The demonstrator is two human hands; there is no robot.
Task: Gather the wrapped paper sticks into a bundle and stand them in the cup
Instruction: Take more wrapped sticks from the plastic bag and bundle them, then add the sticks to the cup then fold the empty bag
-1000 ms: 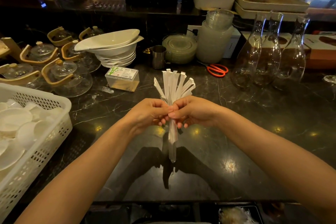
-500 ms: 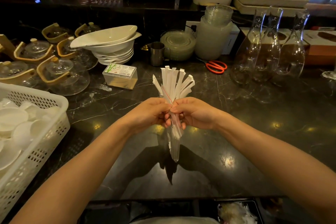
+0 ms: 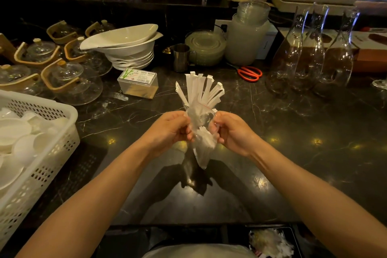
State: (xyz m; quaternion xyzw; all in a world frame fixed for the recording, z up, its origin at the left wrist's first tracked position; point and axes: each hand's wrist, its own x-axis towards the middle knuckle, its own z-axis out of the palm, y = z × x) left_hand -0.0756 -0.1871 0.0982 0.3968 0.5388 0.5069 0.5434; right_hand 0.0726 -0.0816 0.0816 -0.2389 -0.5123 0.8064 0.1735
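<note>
Pinching a clear plastic bag (image 3: 199, 123) from both sides, the left hand (image 3: 169, 130) and the right hand (image 3: 232, 132) are now held apart, where half a second ago they were pressed together around the sticks. Each hand is clamped on one edge of the bag's mouth, so the mouth has been pulled open. The wrapped paper sticks (image 3: 201, 92) are still seated in the bag; their upper ends are fanned out above it, their lower ends are seen through the plastic below the hands. The bundle is held in the air above the dark counter (image 3: 293, 153). The metal cup (image 3: 181, 57) is left empty and upright well behind the bundle, beside the stacked white bowls (image 3: 125, 48). By this opening the sticks appear to be being freed from the bag; gathering them tightly and carrying them back to the cup is judged still to come.
</note>
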